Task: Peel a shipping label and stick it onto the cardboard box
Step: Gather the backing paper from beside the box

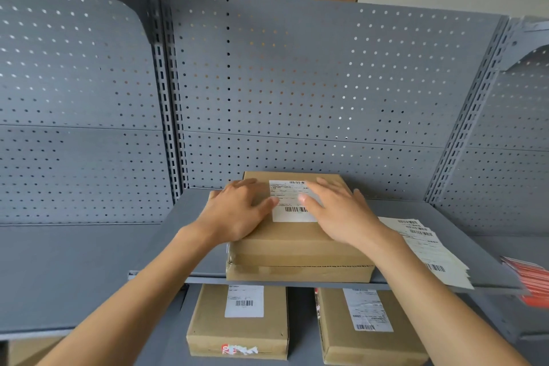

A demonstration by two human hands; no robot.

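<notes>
Both hands lie flat and open on the cardboard box (298, 235), the left hand (237, 212) beside the shipping label (291, 200), the right hand (338, 211) pressing it. Thin paper probably wrinkles easily, so smoothing from its edges seems best. Spare labels (427, 249) lie on the shelf (190, 217) nearby.

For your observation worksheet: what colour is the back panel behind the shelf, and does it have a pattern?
Grey, dotted with rows of small holes: the back panel, head view.
</notes>
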